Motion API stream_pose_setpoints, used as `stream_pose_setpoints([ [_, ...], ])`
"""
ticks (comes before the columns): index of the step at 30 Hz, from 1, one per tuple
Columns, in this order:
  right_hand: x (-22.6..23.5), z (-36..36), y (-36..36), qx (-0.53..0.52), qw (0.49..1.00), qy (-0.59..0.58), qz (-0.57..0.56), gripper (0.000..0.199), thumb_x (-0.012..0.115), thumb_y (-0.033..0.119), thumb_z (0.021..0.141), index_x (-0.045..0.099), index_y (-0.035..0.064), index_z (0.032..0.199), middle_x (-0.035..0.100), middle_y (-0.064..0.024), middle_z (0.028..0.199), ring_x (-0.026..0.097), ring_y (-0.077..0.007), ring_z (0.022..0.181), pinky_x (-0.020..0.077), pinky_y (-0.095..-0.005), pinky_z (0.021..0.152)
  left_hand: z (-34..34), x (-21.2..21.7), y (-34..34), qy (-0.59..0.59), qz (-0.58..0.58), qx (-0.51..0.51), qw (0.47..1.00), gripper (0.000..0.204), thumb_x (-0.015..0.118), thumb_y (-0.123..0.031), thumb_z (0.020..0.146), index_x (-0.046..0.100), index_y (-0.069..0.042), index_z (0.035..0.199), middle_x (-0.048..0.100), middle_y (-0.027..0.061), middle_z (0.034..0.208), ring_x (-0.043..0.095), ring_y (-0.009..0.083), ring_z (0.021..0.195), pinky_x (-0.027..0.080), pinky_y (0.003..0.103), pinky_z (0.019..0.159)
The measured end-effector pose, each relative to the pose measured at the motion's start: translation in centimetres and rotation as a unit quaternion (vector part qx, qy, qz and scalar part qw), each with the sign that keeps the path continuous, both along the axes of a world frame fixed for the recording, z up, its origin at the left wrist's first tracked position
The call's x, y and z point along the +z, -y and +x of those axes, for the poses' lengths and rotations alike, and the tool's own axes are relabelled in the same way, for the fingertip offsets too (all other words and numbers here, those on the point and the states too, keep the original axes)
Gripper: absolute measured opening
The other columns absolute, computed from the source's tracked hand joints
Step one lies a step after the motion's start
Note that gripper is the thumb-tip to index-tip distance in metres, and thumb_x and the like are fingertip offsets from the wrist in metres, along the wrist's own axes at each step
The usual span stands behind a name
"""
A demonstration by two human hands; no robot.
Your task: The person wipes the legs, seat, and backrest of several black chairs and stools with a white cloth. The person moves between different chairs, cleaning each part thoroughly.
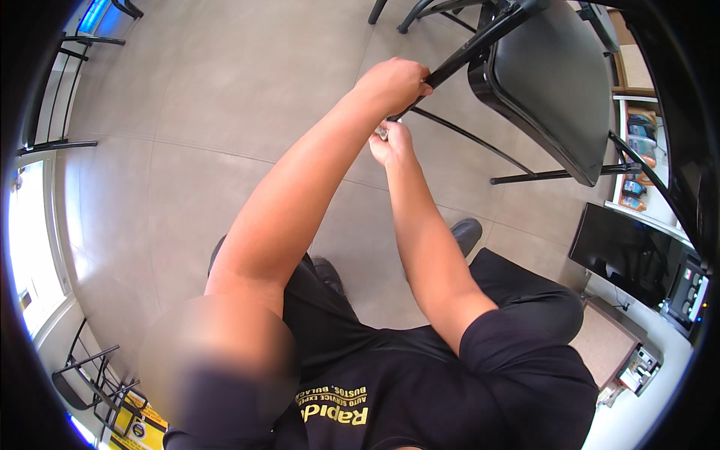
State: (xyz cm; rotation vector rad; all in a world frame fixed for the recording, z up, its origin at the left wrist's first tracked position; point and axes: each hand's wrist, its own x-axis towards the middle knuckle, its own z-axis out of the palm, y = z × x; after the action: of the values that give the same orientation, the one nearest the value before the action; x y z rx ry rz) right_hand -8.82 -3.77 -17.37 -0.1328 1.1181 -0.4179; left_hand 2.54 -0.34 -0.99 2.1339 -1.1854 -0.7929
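In the head view I take the chair seat point(555, 90) as landmark. Left of it, the left hand point(395, 84) is wrapped round the chair's black tube point(459, 60). Farther from the seat, near the tube's end, the right hand point(397, 144) pinches a small pale thing point(383, 132). I judge the tube stiff, smooth, slightly slippery; I'd grip it near that end.

Mostly black on grey-beige

Chair point(551, 90): all black. Floor point(225, 90): grey-beige, thin darker grid lines. Shirt point(427, 397): black, yellow lettering point(349, 415). Trousers point(521, 300), shoes point(466, 236): black. Monitor point(622, 251): black. Shelf point(661, 196): white; bottles point(634, 189) blue, orange. Sign point(142, 429): yellow and black.
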Motion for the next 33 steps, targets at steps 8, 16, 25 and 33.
stream_pose_setpoints([
  [8, 9.7, -7.8, 2.2, 0.175, 0.973, 0.103, -0.112, 0.050, 0.044, -0.004, 0.096, 0.041, -0.0056, 0.146, 0.062, -0.0193, 0.128, 0.069, -0.0315, 0.113, 0.0593, -0.0399, 0.098, 0.7, 0.5, -0.3, 0.006, -0.026, -0.030, 0.999, 0.033, 0.068, -0.029, 0.098, 0.073, -0.005, 0.120, 0.077, 0.0157, 0.104, 0.071, 0.0371, 0.100, 0.055, 0.047, 0.087],
  [16, 8.6, -4.4, 1.6, 0.456, 0.466, -0.416, -0.634, 0.072, 0.064, 0.024, 0.096, 0.031, 0.0133, 0.159, 0.075, -0.0232, 0.091, 0.073, -0.0448, 0.087, 0.0561, -0.0585, 0.076, -1.7, -0.2, 0.6, 0.013, -0.029, 0.050, 0.998, 0.039, 0.066, -0.039, 0.098, 0.068, -0.007, 0.119, 0.074, 0.0174, 0.106, 0.069, 0.0377, 0.106, 0.054, 0.051, 0.087],
  [25, 8.9, -16.0, 11.6, 0.443, 0.378, -0.543, -0.605, 0.075, 0.061, 0.010, 0.093, 0.042, 0.0406, 0.158, 0.076, -0.0180, 0.099, 0.075, -0.0371, 0.089, 0.0576, -0.0536, 0.080, -1.7, 1.3, 0.5, 0.027, 0.004, 0.057, 0.998, 0.035, 0.065, -0.040, 0.100, 0.069, -0.009, 0.116, 0.075, 0.0153, 0.100, 0.070, 0.0370, 0.099, 0.053, 0.049, 0.083],
  [33, 10.8, -26.7, 21.4, 0.341, 0.403, -0.703, -0.476, 0.062, 0.058, 0.024, 0.098, 0.040, 0.0354, 0.157, 0.075, -0.0180, 0.118, 0.073, -0.0402, 0.106, 0.0565, -0.0537, 0.089, -1.8, 0.9, 0.6, 0.011, -0.019, 0.037, 0.999, 0.035, 0.067, -0.040, 0.098, 0.072, -0.007, 0.109, 0.075, 0.0156, 0.095, 0.070, 0.0368, 0.095, 0.054, 0.049, 0.082],
])
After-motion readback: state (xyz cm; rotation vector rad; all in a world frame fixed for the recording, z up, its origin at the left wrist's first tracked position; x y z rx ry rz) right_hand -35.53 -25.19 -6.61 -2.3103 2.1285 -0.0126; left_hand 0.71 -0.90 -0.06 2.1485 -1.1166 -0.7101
